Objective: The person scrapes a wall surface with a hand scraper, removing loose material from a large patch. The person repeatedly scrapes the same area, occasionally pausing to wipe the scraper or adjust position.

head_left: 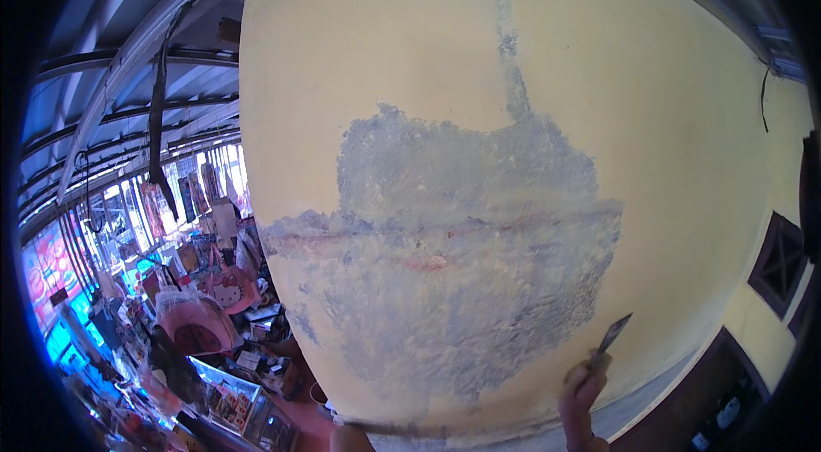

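Here, the right hand (pixel 584 385) is closed around a scraper (pixel 613 335) (blade tilted up), near the rough grey patch (pixel 470 281) on the cream wall (pixel 684 153); the left hand's state I cannot tell.

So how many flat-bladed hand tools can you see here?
1: the flat-bladed tool in the right hand, blade tilted up, in front of the cream wall beside the grey patch's lower right. Others may be hidden in the clutter at left.
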Demonstrator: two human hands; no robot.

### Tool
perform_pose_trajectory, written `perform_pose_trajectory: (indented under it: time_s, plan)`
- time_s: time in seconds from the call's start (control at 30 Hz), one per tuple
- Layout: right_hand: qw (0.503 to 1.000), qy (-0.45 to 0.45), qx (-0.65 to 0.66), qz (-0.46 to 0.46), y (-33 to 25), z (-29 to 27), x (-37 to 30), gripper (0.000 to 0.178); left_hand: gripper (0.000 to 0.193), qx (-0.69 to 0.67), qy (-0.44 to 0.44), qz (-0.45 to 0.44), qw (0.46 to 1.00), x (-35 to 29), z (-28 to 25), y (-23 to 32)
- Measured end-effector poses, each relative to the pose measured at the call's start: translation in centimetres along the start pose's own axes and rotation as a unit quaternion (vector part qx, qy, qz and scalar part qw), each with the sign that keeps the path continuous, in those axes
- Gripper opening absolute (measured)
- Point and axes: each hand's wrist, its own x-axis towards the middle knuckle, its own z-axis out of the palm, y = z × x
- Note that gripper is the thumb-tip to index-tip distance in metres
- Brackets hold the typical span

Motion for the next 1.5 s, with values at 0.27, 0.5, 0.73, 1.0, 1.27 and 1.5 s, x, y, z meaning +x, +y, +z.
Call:
perform_pose_trajectory:
  time_s: [0.27,0.5,0.73,1.0,1.27,1.5]
  plan:
    - [0.989,0.101,-0.075,-0.082,-6.0,-0.1,3.2,0.046,0.035,-0.006,-0.008,0.009,1.0,-0.8,0.1,-0.1]
    - [0.954,0.285,0.037,-0.085,-8.5,-0.1,4.9,0.05,0.035,-0.006,-0.01,0.006,1.0,-1.6,0.1,-0.5]
    - [0.967,-0.042,0.182,0.173,-7.5,0.5,2.9,0.036,0.034,-0.009,-0.017,0.013,1.0,-2.9,0.2,-0.4]
    - [0.933,-0.033,0.335,0.128,-6.6,1.1,1.5,0.042,0.033,-0.023,-0.062,0.033,0.997,-5.8,3.8,0.4]
    - [0.854,-0.178,0.363,0.328,-4.8,0.2,0.0,0.045,0.033,-0.068,-0.215,0.14,0.964,-16.6,14.6,5.8]
    - [0.914,-0.134,0.329,0.198,-7.0,-1.1,0.6,0.054,0.035,-0.103,-0.275,0.146,0.945,-21.5,20.1,9.9]
